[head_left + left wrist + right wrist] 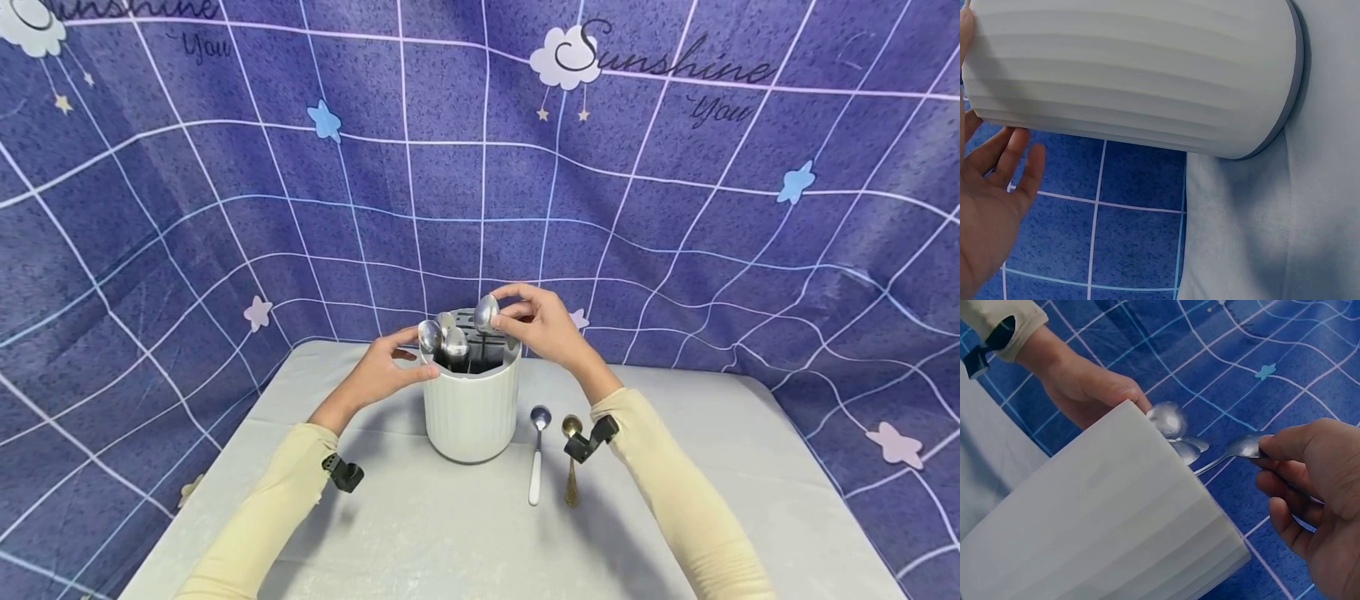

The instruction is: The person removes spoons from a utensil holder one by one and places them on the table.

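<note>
Right hand (542, 325) pinching one spoon (484, 312), three other spoons (455, 342) in one holder (471, 421)

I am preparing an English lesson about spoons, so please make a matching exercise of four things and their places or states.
Column 1
1. White ribbed holder
2. White-handled spoon
3. Gold-coloured spoon
4. Right-hand fingers

Column 2
A. Lying, farther from the holder
B. Pinching a spoon by its bowl
C. Lying, nearer to the holder
D. Standing upright

Pairs: 1-D, 2-C, 3-A, 4-B
</note>
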The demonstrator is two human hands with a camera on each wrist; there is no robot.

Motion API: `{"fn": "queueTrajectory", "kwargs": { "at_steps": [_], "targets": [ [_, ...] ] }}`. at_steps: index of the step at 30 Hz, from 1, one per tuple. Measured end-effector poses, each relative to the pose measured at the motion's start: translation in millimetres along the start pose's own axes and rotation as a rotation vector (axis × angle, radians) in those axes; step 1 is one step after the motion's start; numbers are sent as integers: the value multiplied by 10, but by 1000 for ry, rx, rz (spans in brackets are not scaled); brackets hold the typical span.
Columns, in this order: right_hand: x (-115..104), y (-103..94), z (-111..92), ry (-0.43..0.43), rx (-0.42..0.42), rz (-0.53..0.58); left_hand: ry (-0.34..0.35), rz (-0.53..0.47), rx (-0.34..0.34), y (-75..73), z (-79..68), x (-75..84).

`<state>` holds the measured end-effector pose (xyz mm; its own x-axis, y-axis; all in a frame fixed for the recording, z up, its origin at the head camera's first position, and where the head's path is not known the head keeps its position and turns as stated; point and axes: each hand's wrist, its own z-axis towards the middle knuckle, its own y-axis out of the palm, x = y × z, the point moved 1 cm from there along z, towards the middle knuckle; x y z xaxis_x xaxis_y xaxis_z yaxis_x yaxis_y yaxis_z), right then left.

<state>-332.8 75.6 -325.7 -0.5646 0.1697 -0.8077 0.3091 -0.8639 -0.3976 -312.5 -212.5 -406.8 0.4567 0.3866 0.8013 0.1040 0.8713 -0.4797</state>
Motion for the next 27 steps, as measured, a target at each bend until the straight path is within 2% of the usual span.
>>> {"fn": "queueTrajectory", "kwargs": {
  "at_steps": [6, 13, 27],
  "targets": [
    [-269, -32, 1, -1, 21, -38, 4, 6, 6, -2, 0, -7],
    [-175, -130, 114, -27, 29, -44, 6, 11, -3, -5, 7, -15],
    [-407, -271, 211, -103, 32, -32, 26, -11, 5, 4, 22, -47]
  ]
}}
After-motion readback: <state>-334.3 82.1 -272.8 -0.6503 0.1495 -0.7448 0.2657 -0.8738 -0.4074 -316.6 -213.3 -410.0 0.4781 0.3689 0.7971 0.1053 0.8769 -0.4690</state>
